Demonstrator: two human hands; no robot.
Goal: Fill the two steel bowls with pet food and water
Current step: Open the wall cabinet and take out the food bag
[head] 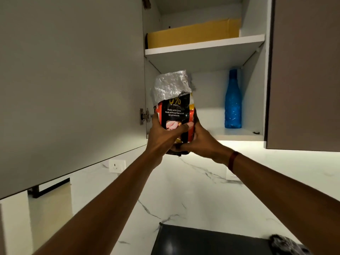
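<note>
A pet food bag [174, 105], black and orange with a torn silver foil top, is held upright in front of the open wall cabinet. My left hand [162, 134] grips its lower left side, thumb across the front. My right hand [199, 139] grips its lower right side and bottom. A blue plastic water bottle [233, 102] stands on the cabinet's bottom shelf [237, 134], to the right of the bag. No steel bowl is in view.
The grey cabinet door [70, 85] hangs open at the left. A yellow cardboard box [193, 34] lies on the upper shelf. Below are a white marble backsplash with a wall socket [117, 166] and a dark slab [211, 242] at the bottom.
</note>
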